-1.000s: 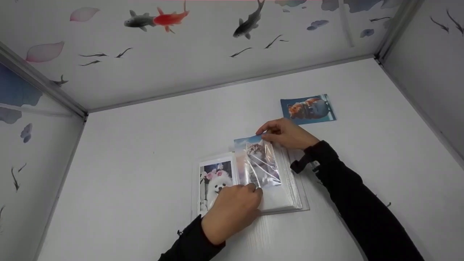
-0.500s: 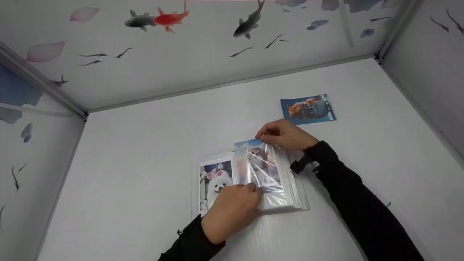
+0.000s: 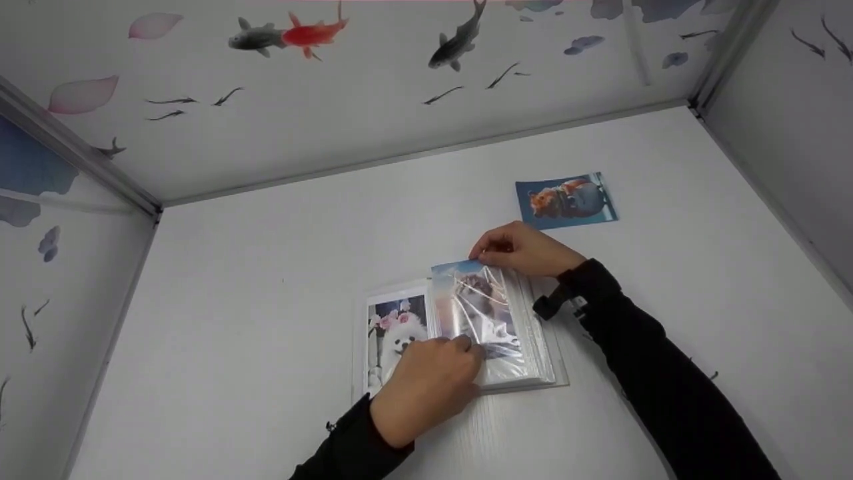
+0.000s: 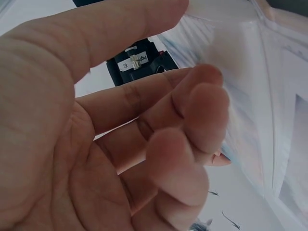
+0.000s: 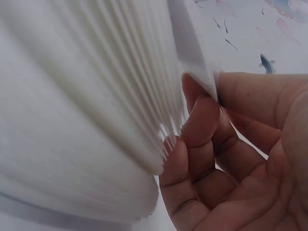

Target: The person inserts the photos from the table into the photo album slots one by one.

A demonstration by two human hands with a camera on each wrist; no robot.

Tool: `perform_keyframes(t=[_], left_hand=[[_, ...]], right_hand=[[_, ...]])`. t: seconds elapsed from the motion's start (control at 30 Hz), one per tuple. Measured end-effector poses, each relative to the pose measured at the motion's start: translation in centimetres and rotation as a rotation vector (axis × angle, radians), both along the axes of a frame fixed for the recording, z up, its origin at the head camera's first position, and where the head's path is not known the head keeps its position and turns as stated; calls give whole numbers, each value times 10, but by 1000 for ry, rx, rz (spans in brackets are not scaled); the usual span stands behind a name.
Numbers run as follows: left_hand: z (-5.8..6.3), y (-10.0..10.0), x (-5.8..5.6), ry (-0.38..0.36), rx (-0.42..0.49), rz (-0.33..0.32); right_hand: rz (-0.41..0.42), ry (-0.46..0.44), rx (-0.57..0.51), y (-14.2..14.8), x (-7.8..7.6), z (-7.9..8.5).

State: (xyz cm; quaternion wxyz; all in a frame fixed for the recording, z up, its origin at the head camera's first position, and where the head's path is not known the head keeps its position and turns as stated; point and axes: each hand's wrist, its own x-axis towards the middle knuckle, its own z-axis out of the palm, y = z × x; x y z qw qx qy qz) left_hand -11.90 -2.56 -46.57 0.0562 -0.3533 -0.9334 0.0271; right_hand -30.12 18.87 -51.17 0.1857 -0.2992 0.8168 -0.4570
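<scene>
An open photo album point(image 3: 506, 380) lies on the white table, with clear plastic pockets. A dog photo point(image 3: 403, 333) fills its left page. On the right page a cat photo point(image 3: 453, 290) sits mostly inside a shiny pocket, its blue top edge sticking out. My right hand point(image 3: 523, 248) pinches that top edge between thumb and fingers; the right wrist view shows these fingers point(image 5: 199, 125) beside the fanned page edges point(image 5: 120, 72). My left hand point(image 3: 430, 383) rests over the lower inner part of the pages. Its loosely bent fingers point(image 4: 207, 115) lie against the plastic, thumb apart from them.
A hamster photo point(image 3: 566, 200) lies on the table point(image 3: 266, 333) behind my right hand. White panels point(image 3: 373, 127) printed with fish and petals stand at the back and sides.
My right hand has moved slightly toward me, and the cat photo has slid further down into the pocket. My left hand has stayed in place.
</scene>
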Motion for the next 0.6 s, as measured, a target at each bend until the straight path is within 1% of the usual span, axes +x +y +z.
perform_keyframes(t=[0.17,0.47,0.6], left_hand=[[-1,0,1,19,-6,0],[1,0,1,8,-26,8],[2,1,1,-11,-27,16]], right_hand=[[19,6,3,-1,0,-1],[51,-16,31,-2,0,-1],[56,-17,50,-2,1,-1]])
